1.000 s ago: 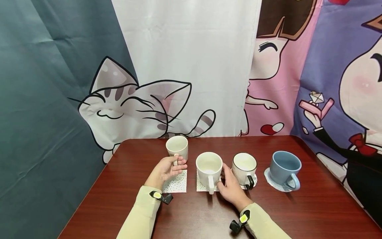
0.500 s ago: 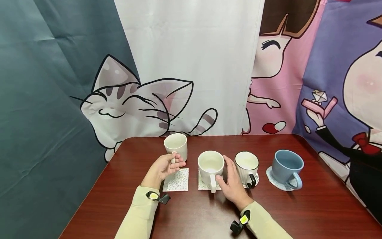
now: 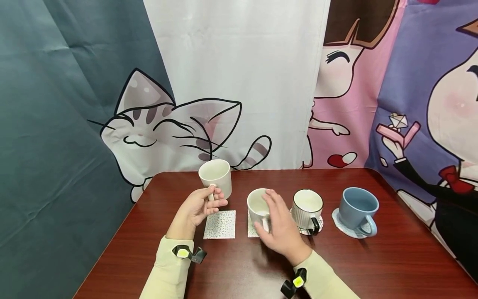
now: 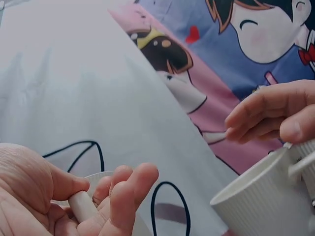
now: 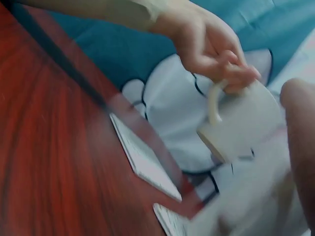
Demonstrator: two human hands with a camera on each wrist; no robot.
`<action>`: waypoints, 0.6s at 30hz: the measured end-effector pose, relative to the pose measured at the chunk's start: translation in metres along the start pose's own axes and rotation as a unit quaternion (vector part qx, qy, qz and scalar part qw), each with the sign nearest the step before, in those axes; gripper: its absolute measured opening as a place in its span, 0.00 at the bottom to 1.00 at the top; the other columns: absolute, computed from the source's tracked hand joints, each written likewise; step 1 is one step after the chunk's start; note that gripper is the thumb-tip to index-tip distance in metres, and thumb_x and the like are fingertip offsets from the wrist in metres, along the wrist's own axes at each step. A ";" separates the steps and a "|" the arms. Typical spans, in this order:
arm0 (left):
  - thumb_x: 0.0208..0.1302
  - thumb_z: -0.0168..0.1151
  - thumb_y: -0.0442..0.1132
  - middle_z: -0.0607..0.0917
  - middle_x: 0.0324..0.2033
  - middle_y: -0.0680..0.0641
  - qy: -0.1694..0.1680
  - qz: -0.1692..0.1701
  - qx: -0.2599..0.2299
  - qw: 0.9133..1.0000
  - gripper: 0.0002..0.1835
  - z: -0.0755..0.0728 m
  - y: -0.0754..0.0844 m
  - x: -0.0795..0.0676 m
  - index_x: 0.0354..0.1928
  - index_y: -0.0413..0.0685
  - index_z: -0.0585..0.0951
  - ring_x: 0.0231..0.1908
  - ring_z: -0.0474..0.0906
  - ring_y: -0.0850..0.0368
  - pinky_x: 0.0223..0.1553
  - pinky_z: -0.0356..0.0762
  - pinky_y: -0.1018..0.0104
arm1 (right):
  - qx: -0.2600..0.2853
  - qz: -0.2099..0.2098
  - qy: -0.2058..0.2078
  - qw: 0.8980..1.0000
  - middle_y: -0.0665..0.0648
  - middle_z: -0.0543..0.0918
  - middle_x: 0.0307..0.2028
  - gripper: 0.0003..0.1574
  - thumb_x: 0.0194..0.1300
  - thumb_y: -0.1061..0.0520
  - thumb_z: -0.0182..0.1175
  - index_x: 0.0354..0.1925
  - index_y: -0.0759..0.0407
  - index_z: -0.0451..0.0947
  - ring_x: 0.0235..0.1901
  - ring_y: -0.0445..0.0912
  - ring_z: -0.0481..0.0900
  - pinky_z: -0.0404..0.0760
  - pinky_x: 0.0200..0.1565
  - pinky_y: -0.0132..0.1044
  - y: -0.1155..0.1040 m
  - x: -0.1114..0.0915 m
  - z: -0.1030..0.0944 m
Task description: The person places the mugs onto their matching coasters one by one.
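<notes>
My left hand pinches the handle of a plain white mug, which hangs above the table behind a square speckled coaster. In the right wrist view that mug is clearly off the table, and in the left wrist view the thumb presses on its handle. Over a ribbed white mug my right hand is raised with its fingers spread loosely, partly covering the mug. In the left wrist view this right hand stands above the ribbed mug's rim, gripping nothing. The ribbed mug sits on another square coaster.
Right of the right hand, a ribbed mug with a dark rim and black handle stands on a round coaster. Farther right a blue mug stands on a round coaster. A printed curtain hangs behind the red-brown table.
The plain white mug has risen and moved slightly left with my left hand. My right hand has left the ribbed mug's side and moved up and left, over its rim.
</notes>
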State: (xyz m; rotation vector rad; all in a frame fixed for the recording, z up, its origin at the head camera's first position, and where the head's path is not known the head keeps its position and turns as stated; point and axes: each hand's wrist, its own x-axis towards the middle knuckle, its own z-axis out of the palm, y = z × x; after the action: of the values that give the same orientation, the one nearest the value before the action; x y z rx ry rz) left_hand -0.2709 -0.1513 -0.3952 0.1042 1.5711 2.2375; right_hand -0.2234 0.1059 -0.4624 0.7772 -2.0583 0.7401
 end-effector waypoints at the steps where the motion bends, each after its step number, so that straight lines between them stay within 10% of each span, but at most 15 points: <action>1: 0.72 0.43 0.42 0.82 0.29 0.47 -0.002 0.002 0.002 1.000 0.13 0.001 0.001 -0.002 0.37 0.40 0.73 0.32 0.83 0.54 0.22 0.77 0.71 | -0.001 -0.017 -0.001 1.000 0.67 0.66 0.59 0.47 0.47 0.46 0.62 0.61 0.69 0.63 0.59 0.57 0.63 0.60 0.60 0.47 -0.006 0.003 0.001; 13: 0.72 0.42 0.42 0.82 0.30 0.47 -0.018 0.020 0.000 1.000 0.14 0.009 0.008 -0.015 0.38 0.41 0.74 0.31 0.83 0.54 0.22 0.77 0.71 | 0.004 -0.110 -0.055 0.992 0.64 0.68 0.58 0.41 0.53 0.48 0.58 0.60 0.71 0.64 0.59 0.56 0.65 0.63 0.58 0.50 -0.058 0.001 0.037; 18: 0.72 0.43 0.43 0.82 0.30 0.46 -0.016 0.018 -0.002 1.000 0.14 0.008 0.008 -0.016 0.39 0.40 0.74 0.31 0.83 0.55 0.22 0.77 0.71 | -0.002 -0.080 -0.122 0.989 0.59 0.70 0.55 0.38 0.54 0.47 0.57 0.58 0.66 0.66 0.57 0.50 0.67 0.63 0.59 0.45 -0.064 -0.012 0.059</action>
State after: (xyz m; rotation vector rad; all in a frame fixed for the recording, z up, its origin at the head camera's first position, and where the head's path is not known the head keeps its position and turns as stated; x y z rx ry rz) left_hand -0.2559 -0.1524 -0.3822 0.1675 1.5611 2.2557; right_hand -0.1984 0.0260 -0.4881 1.0619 -2.1802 0.5724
